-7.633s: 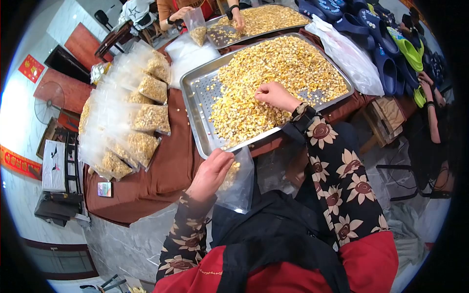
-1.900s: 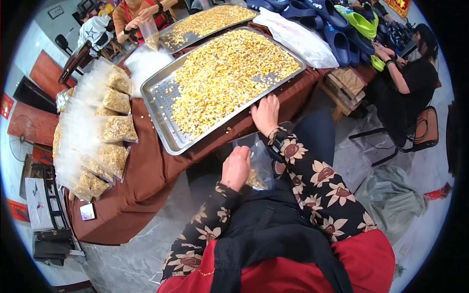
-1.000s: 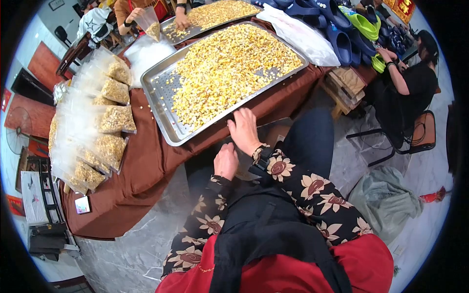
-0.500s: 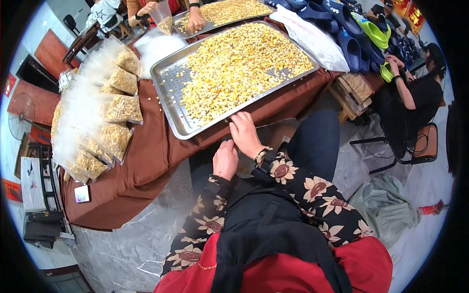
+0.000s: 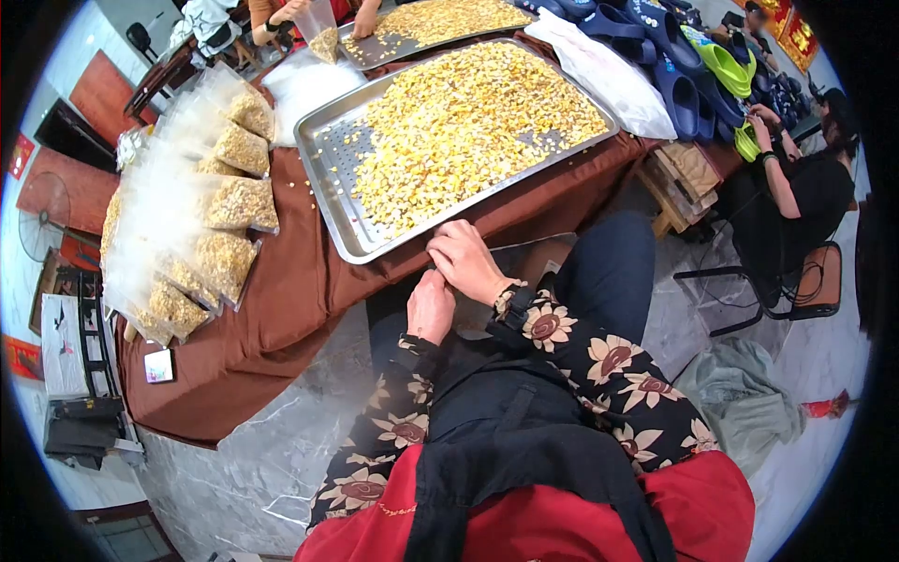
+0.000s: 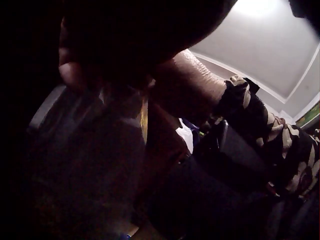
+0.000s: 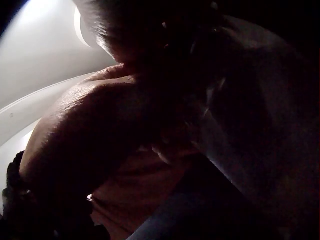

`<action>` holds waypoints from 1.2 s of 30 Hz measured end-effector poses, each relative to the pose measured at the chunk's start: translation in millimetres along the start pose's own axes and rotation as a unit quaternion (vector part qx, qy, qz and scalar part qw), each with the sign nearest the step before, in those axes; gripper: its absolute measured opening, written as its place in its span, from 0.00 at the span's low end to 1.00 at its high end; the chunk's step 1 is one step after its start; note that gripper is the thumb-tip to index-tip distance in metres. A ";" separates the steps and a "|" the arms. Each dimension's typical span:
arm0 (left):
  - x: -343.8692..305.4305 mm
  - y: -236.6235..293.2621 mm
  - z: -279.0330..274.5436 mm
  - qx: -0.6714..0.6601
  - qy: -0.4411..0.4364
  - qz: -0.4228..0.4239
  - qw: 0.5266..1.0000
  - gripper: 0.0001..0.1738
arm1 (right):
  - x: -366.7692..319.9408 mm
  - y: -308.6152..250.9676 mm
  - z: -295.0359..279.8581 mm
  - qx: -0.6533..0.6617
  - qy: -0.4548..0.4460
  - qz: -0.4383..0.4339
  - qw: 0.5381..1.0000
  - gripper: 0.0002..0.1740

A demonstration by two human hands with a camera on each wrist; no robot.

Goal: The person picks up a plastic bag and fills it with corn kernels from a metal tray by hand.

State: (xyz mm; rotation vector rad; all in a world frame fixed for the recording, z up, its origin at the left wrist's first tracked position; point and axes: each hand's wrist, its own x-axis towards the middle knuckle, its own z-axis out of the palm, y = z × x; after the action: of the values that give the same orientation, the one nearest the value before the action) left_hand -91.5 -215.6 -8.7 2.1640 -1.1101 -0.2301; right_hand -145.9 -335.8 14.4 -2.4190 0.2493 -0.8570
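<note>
Both hands meet over the lap, just off the near edge of a metal tray (image 5: 348, 247) heaped with yellow and white corn kernels (image 5: 468, 131). The left hand (image 5: 431, 307) holds the top of a clear plastic bag (image 6: 46, 107) with curled fingers. Against it, the right hand (image 5: 465, 262) pinches the same bag's top, fingers bent over the left fingertips. In the dim left wrist view the bag hangs below the fingers, with a yellow streak near its side. The head view mostly hides the bag beneath the hands.
Several filled plastic bags (image 5: 234, 202) line the brown-clothed table (image 5: 290, 318) at left, near a small white box (image 5: 159, 366). Behind stand a second kernel tray (image 5: 449, 54) and another person's hands. Dark blue clogs (image 5: 674, 94) and a white plastic sheet (image 5: 599, 75) lie at right.
The right hand has left the kernels, passed the tray's near edge and come to the left hand at the bag's top. Lately the hands have drawn closer together. The other person's hand has moved over the far tray.
</note>
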 end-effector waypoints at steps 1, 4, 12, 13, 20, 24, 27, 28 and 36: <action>0.6 -0.5 -0.6 0.001 0.001 -0.001 1.000 0.06 | -1.7 0.4 -2.1 0.001 0.000 -0.001 1.000 0.10; -0.3 0.8 -1.9 -0.009 0.018 0.027 0.999 0.06 | -6.9 1.7 -7.1 0.059 0.044 0.028 0.997 0.10; 1.1 -4.9 0.7 -0.006 0.028 0.036 0.999 0.07 | -3.6 6.5 -7.0 -0.017 0.017 -0.026 0.999 0.12; 1.0 -4.1 -1.5 -0.004 0.029 0.035 0.999 0.07 | -5.4 4.8 -10.6 -0.016 0.014 -0.035 0.999 0.11; -3.2 6.0 -7.6 -0.014 0.008 0.012 1.000 0.08 | -21.8 4.5 -25.2 -0.016 0.111 0.047 0.993 0.10; -2.9 8.1 -11.1 -0.012 0.011 0.021 1.000 0.08 | -34.0 1.5 -35.9 0.057 -0.023 0.020 0.998 0.11; -8.1 15.1 -21.9 0.000 0.006 0.055 0.998 0.08 | -31.6 -4.5 -49.6 0.069 0.024 0.089 0.993 0.10; -9.6 19.5 -27.5 0.001 0.005 0.057 0.998 0.08 | -29.3 -4.3 -54.5 0.069 0.026 0.090 0.993 0.10; -14.1 40.6 -46.2 -0.038 0.028 0.141 0.989 0.04 | -41.2 -4.1 -73.5 0.068 -0.008 0.052 0.996 0.22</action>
State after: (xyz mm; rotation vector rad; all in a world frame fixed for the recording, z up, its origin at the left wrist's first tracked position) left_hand -106.3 -198.2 50.1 1.9069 -1.3365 -0.0823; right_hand -224.2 -350.6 42.3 -2.2655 0.2974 -0.7819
